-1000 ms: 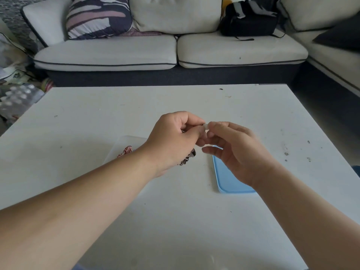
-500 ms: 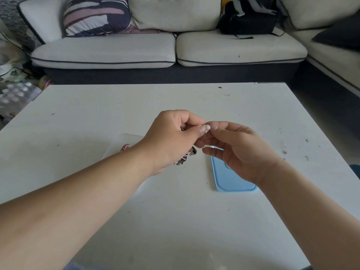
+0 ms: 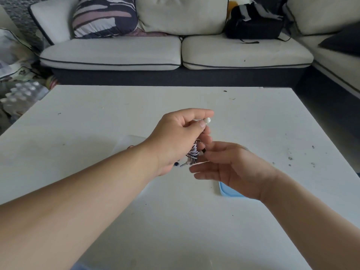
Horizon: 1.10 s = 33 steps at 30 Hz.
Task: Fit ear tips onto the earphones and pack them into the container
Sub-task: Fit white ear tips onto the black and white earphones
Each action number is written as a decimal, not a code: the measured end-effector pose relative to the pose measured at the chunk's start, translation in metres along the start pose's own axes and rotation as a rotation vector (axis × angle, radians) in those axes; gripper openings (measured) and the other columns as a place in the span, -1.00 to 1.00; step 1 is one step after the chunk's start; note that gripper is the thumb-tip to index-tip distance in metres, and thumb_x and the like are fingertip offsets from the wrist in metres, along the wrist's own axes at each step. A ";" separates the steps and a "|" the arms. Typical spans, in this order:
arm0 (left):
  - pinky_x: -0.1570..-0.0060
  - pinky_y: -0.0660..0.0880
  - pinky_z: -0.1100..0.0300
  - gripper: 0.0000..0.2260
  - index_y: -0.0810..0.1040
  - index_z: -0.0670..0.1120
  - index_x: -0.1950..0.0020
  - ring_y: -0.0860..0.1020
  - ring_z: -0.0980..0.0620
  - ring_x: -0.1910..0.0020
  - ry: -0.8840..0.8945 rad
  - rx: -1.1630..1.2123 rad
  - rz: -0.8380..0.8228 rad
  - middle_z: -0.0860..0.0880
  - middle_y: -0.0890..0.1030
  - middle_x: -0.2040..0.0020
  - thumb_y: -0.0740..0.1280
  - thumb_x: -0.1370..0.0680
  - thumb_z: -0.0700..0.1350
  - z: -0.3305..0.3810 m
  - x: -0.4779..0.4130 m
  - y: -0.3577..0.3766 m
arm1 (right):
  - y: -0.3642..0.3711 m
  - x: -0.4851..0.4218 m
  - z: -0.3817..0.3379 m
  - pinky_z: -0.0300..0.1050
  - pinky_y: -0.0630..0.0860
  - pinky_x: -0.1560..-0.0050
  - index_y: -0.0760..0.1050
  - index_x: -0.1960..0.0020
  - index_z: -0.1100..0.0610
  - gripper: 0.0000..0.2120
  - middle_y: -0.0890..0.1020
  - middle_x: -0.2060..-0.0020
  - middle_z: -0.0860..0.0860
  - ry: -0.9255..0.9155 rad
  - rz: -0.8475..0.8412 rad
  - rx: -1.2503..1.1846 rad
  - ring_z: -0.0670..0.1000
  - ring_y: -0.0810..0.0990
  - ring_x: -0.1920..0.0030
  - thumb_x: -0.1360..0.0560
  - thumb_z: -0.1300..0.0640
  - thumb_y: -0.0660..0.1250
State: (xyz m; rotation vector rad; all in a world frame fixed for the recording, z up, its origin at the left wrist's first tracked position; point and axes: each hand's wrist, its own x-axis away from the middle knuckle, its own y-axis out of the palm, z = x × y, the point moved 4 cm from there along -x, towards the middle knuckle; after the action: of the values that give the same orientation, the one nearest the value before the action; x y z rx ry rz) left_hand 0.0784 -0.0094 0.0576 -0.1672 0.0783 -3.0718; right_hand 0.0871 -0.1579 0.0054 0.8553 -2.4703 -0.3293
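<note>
One white ear tip [image 3: 207, 120] caps the earbud pinched between thumb and forefinger of the left hand [image 3: 179, 133], and the bundled cable [image 3: 193, 152] dangles beneath. The right hand [image 3: 231, 166] is loosely spread just below, holding nothing. If the pinch shifts, the tip could pop off or the bundle unravel. A blue lid [image 3: 227, 191] lies partly under the right wrist. The left forearm covers most of the clear container [image 3: 134, 140].

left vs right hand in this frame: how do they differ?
The left hand pinches the earphone, white tip showing; the right hand grips nothing, fingers loosely extended. The left hand looks sharp; the right hand is blurred, nearer the camera. Both are above the white table.
</note>
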 end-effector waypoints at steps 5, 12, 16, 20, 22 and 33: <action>-0.06 0.62 -0.03 -0.89 0.73 -0.04 -0.04 0.68 -0.08 0.18 -0.101 0.071 0.053 -0.11 0.70 0.17 0.43 -0.61 -0.05 -0.007 -0.003 -0.004 | -0.006 -0.003 0.001 -0.07 0.67 0.01 0.60 -0.21 0.35 -0.78 0.67 -0.01 0.26 -0.084 0.088 -0.008 0.15 0.70 0.04 -0.62 0.32 0.28; 0.04 0.69 0.03 -0.93 0.72 -0.09 -0.04 0.70 -0.12 0.20 -0.106 0.063 0.147 -0.18 0.72 0.17 0.46 -0.58 -0.18 -0.012 -0.005 -0.010 | -0.012 0.000 -0.004 -0.08 0.67 0.12 0.56 -0.11 0.31 -0.84 0.70 0.09 0.25 -0.154 0.209 -0.005 0.14 0.71 0.13 -0.54 0.30 0.41; 0.09 0.67 0.09 -0.93 0.72 -0.10 -0.05 0.70 -0.05 0.21 -0.084 0.058 0.157 -0.22 0.72 0.11 0.47 -0.58 -0.19 -0.009 -0.004 -0.006 | -0.015 0.001 -0.007 -0.10 0.67 0.13 0.57 -0.12 0.30 -0.84 0.69 0.12 0.22 -0.196 0.218 -0.063 0.11 0.69 0.16 -0.54 0.34 0.39; -0.01 0.69 -0.06 -0.94 0.73 -0.02 0.00 0.72 -0.08 0.17 -0.099 -0.008 0.155 -0.11 0.73 0.16 0.52 -0.54 -0.10 -0.012 -0.006 -0.002 | -0.019 0.002 -0.008 -0.09 0.68 0.11 0.58 -0.14 0.31 -0.82 0.68 0.13 0.21 -0.217 0.217 -0.106 0.10 0.69 0.17 -0.55 0.38 0.33; -0.12 0.63 -0.27 -0.95 0.73 0.03 0.04 0.74 -0.09 0.17 -0.102 -0.074 0.149 -0.03 0.74 0.20 0.53 -0.52 -0.04 -0.014 -0.005 -0.001 | -0.021 0.003 -0.008 -0.10 0.68 0.12 0.58 -0.13 0.32 -0.84 0.68 0.13 0.22 -0.225 0.226 -0.109 0.11 0.69 0.16 -0.56 0.38 0.34; 0.25 0.59 0.26 -0.93 0.71 -0.10 -0.04 0.67 0.07 0.30 -0.122 -0.197 -0.072 -0.11 0.74 0.16 0.49 -0.57 -0.17 -0.016 0.002 0.012 | -0.029 0.005 -0.007 -0.11 0.65 0.10 0.61 -0.11 0.38 -0.80 0.64 0.07 0.28 -0.192 0.205 -0.039 0.15 0.62 0.08 -0.56 0.26 0.40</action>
State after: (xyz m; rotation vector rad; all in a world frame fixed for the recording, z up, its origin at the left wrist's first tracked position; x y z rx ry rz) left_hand 0.0759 -0.0206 0.0414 -0.3745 0.3764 -3.1125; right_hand 0.1026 -0.1843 0.0026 0.5710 -2.6913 -0.4005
